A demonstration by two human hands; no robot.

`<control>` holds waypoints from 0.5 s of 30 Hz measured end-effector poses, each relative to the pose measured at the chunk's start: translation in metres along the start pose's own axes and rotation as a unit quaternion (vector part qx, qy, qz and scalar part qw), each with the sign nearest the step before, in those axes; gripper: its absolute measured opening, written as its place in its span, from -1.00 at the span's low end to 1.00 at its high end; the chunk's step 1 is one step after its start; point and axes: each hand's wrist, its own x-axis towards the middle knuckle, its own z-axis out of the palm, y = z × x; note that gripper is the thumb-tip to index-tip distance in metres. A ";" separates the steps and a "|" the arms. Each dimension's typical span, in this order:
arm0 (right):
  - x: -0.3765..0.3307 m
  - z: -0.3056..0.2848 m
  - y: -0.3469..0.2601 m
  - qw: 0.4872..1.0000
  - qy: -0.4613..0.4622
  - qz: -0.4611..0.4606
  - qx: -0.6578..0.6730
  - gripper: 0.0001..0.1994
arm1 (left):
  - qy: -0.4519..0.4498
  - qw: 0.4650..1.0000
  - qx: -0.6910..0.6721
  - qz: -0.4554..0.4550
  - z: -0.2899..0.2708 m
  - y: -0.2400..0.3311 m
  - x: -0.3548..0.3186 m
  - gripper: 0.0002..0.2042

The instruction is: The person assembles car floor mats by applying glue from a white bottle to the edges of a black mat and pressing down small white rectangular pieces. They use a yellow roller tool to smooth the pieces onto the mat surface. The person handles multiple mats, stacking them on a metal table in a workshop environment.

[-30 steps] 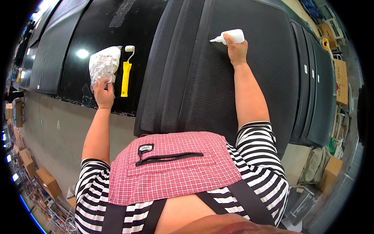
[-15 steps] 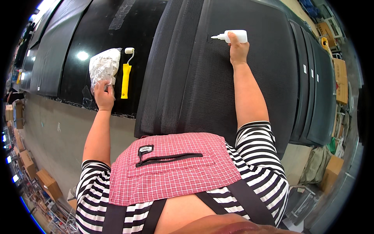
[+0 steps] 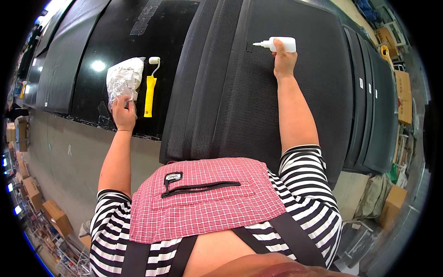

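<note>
My right hand [image 3: 284, 63] is wrapped round a white squeeze bottle [image 3: 287, 45], which lies sideways in it with its narrow nozzle toward the left. Just beyond the nozzle tip, a small dark bracket-shaped mark [image 3: 249, 47] shows on the textured black mat [image 3: 258, 101]; whether the tip touches the mat I cannot tell. On the left, my left hand [image 3: 123, 114] has its fingers curled on the near end of a clear plastic bag [image 3: 125, 76] with white pieces inside. Right of the bag lies a small paint roller [image 3: 150, 96] with a yellow handle and a white head.
The bag and roller rest on a glossy black tabletop [image 3: 159, 32] with a strip of clear tape [image 3: 146, 17]. More black mats with small white labels [image 3: 369, 97] are stacked at the right. Cardboard boxes [image 3: 404, 97] stand past them, and others [image 3: 57, 216] are at the lower left.
My right hand has drawn the bottle slightly to the right, and more of the dark mark shows beside the nozzle. The left hand stays on the bag.
</note>
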 end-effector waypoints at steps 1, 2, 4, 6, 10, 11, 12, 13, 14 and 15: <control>0.001 0.001 -0.002 1.000 0.009 0.006 0.006 -0.75 | -0.001 1.000 0.001 0.001 0.000 0.000 0.000 -0.86; 0.002 0.003 -0.002 1.000 0.018 0.013 0.013 -0.76 | -0.002 1.000 0.001 -0.001 0.000 0.001 0.001 -0.87; 0.005 0.007 -0.001 1.000 0.024 0.017 0.010 -0.73 | -0.004 1.000 0.002 -0.003 -0.001 0.003 0.002 -0.87; 0.011 0.009 0.004 0.999 0.024 0.005 -0.023 -0.70 | -0.003 1.000 -0.002 -0.006 0.000 0.003 0.002 -0.87; 0.019 0.012 0.019 0.995 0.014 -0.022 -0.094 -0.62 | 0.007 1.000 -0.005 0.002 0.000 0.002 0.001 -0.87; 0.018 0.012 0.019 0.995 0.013 -0.026 -0.095 -0.62 | 0.011 1.000 -0.007 0.010 0.000 0.003 0.002 -0.86; 0.018 0.013 0.019 0.995 0.012 -0.030 -0.095 -0.62 | 0.008 1.000 -0.006 0.009 -0.002 0.002 0.002 -0.86; 0.018 0.012 0.020 0.994 0.012 -0.035 -0.104 -0.61 | 0.005 1.000 -0.006 0.007 -0.002 0.003 0.002 -0.87; 0.018 0.012 0.023 0.993 0.012 -0.039 -0.113 -0.61 | 0.002 1.000 -0.006 0.005 -0.001 0.003 0.002 -0.87; 0.019 0.012 0.024 0.991 0.012 -0.044 -0.123 -0.61 | 0.005 1.000 -0.009 0.008 0.000 0.004 0.002 -0.87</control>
